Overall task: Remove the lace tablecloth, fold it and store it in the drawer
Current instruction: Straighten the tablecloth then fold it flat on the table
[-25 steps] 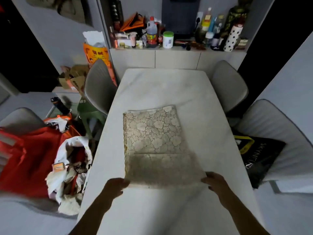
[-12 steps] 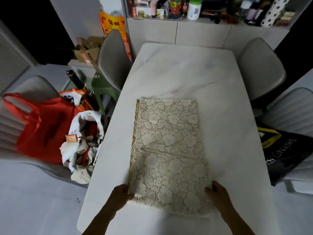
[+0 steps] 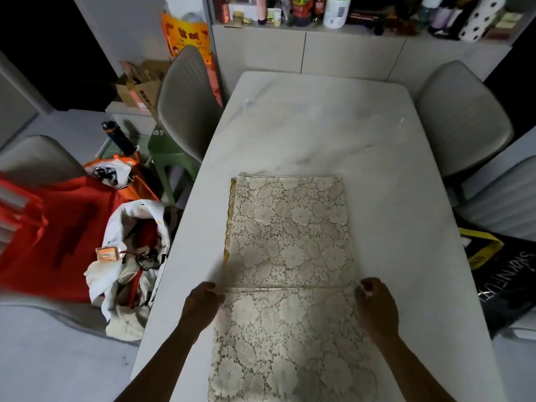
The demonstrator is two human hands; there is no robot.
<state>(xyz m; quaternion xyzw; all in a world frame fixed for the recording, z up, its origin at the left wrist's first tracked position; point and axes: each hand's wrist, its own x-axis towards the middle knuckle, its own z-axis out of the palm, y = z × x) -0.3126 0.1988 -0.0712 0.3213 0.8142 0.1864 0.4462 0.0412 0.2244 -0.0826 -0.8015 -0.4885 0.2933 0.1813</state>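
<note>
- Head view: a cream floral lace tablecloth (image 3: 290,256), folded into a long strip with a gold scalloped trim along its left edge, lies flat on the white marble-patterned table (image 3: 319,126); its near end reaches the bottom of the frame
- a crosswise fold line runs between the two hands
- the left hand (image 3: 201,303) has its fingers curled, pinching the cloth's left edge at that line; the right hand (image 3: 375,306) likewise grips the right edge, fingers closed on the lace
- grey padded chairs (image 3: 185,105) stand on both sides of the table
</note>
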